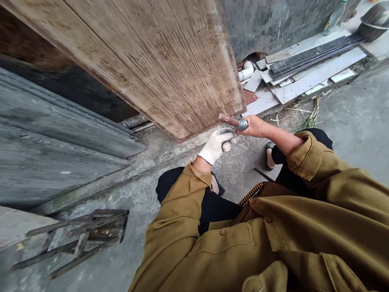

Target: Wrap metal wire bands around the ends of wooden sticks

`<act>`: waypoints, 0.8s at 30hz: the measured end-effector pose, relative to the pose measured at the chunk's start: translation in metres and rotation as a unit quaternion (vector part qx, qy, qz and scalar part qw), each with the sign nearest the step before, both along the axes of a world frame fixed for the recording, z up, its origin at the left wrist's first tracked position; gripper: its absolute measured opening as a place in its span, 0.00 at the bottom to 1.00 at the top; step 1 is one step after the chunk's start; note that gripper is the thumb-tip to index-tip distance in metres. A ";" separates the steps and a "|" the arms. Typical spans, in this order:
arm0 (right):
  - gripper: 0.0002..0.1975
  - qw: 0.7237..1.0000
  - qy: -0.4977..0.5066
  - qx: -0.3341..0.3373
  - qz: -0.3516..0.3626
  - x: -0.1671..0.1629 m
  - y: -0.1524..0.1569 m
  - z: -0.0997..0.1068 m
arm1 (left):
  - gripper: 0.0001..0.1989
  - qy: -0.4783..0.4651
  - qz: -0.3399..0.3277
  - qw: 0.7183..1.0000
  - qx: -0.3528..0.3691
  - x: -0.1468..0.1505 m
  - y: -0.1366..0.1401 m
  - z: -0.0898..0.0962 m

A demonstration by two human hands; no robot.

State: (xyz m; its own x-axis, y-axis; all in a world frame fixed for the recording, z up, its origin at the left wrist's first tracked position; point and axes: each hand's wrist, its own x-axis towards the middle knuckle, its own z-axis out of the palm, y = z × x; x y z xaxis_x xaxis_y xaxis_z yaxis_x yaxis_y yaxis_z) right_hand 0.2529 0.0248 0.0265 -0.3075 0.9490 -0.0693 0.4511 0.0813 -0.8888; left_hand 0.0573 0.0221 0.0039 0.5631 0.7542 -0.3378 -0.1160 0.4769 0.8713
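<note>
My bare right hand (pixel 255 126) is wrapped round a reddish-brown wooden stick (pixel 227 119) that has silvery wire (pixel 242 124) wound tightly about it. The stick's free end points left, in front of a wooden plank panel (pixel 182 73). Just below the wire, my left hand (pixel 215 145) wears a white knitted glove, its fingers curled and close together near the coil. Whatever lies between those fingertips is too small to tell. My right fist hides the rest of the stick.
Stacked tile strips and boards (pixel 322 77) lie along the wall at right, beside a white pipe (pixel 246 70). A bottle (pixel 336 18) and a metal pot (pixel 375 22) stand farther off. A wooden stool (pixel 88 235) lies tipped over at lower left. Dry grass (pixel 313 115) is at the ledge.
</note>
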 end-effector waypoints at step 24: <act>0.10 0.856 0.416 -0.305 -0.029 -0.014 -0.005 -0.021 | 0.13 0.024 0.144 0.983 0.115 0.008 -0.008 0.003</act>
State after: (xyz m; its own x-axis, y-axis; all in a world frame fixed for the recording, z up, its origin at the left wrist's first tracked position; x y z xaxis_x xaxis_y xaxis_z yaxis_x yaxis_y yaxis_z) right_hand 0.2390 0.0201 0.0052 -0.4444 0.8299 -0.3372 -0.3716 -0.5133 -0.7736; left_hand 0.0656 0.0141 0.0067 0.3029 0.9395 -0.1599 -0.1733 0.2192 0.9602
